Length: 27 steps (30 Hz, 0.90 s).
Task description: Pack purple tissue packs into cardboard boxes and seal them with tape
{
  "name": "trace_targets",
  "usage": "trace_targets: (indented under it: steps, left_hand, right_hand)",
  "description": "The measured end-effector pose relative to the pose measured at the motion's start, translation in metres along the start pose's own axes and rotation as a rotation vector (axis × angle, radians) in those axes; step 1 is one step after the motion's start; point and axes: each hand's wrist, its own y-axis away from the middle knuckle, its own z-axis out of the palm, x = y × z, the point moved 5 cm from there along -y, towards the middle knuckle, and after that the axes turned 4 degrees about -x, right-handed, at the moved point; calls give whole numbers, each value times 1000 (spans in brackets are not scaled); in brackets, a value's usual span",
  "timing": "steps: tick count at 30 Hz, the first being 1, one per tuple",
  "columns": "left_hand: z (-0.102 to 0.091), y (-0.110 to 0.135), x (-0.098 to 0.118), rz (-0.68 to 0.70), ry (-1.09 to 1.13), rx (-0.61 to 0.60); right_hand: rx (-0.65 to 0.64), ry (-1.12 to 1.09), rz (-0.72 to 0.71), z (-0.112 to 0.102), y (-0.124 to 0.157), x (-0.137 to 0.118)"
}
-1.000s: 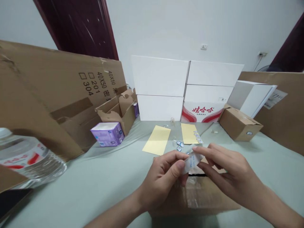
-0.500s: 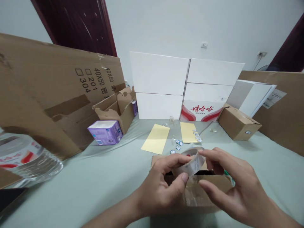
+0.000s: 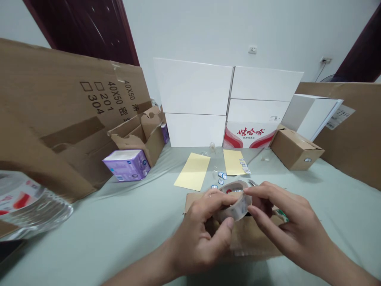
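Both hands hold a roll of clear packing tape (image 3: 235, 200) just above a small cardboard box (image 3: 256, 238) at the near middle of the table. My left hand (image 3: 202, 232) pinches the roll's left side with thumb and fingers. My right hand (image 3: 285, 226) grips its right side, fingertips on the rim. The box top carries shiny tape and is partly hidden by my hands. Something green (image 3: 282, 215) pokes out under my right hand; I cannot make out what it is.
Two yellow sheets (image 3: 193, 171) (image 3: 233, 162) and small stickers (image 3: 222, 176) lie beyond the box. A purple box (image 3: 126, 165), an open carton (image 3: 141, 133), a large cardboard sheet (image 3: 59, 111), stacked white boxes (image 3: 226, 103), a brown carton (image 3: 294, 151) and a water bottle (image 3: 26, 202) surround the table (image 3: 119, 230).
A second ago my hands held the tape with a strip pinched between fingertips. Since then they have dropped slightly towards the box and the roll now shows as a ring between both hands.
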Motion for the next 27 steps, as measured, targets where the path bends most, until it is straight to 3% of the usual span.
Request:
trace_targets:
  steps: [5,10,16,19,23,27]
  left_hand:
    - [-1,0,-1,-26,28,-4]
    - [0,2,-7,-62,37,-34]
    - [-5,0,-11,-124,139,36]
    - [-6,-1,-21,-191,333,75]
    - [-2,-5,-30,-175,626,31]
    - [1,-8,-29,-198,609,-30]
  right_hand:
    - [-56,-47,41,1,-2,2]
    - [-146,-156,185,9,-4,15]
    - [-91,-149,107,8,-1,22]
    - [-68,-116,98,7,0,29]
    - [-7,-99,79,3,4,35]
    - [98,-35,48,-3,8,31]
